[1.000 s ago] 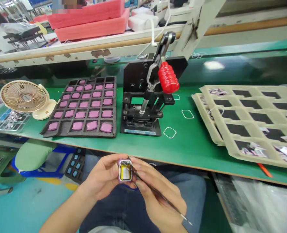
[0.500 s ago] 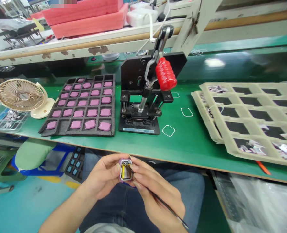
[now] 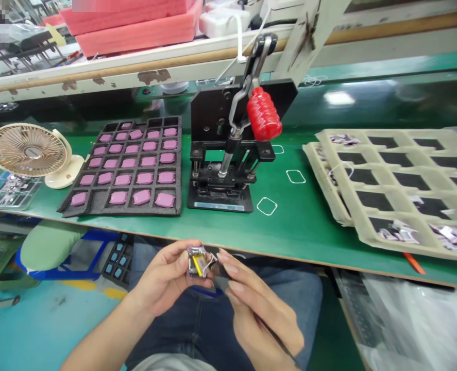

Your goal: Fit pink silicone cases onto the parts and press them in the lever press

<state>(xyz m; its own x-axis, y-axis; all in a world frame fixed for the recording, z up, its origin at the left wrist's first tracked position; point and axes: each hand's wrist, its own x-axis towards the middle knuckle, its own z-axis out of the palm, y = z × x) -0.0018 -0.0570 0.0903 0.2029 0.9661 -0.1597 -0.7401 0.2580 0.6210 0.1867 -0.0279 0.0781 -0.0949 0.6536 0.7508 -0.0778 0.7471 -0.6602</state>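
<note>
My left hand point(image 3: 166, 278) grips a small purple-edged device case point(image 3: 197, 262) between thumb and fingers, above my lap. The case is open towards me and shows a yellow-edged part inside, tilted. Just to its right, my right hand point(image 3: 259, 304) holds dark tweezers point(image 3: 274, 337), their shaft running down to the lower right. A white looped piece point(image 3: 212, 262) is at the fingertips of my right hand, beside the case's right edge. The exact contact at the tweezers' tip is too small to tell.
A black tray point(image 3: 97, 206) of purple cases lies on the green table point(image 3: 290, 234), left of a black press point(image 3: 220, 201) with a red handle point(image 3: 264, 114). A fan point(image 3: 29, 149) stands far left. Stacked beige trays point(image 3: 367, 234) hold small parts at right. White square loops lie beside the press.
My right hand has drawn slightly right and down from the case. The white looped piece now sticks out at the case's right side, and the yellow-edged part inside looks more tilted.
</note>
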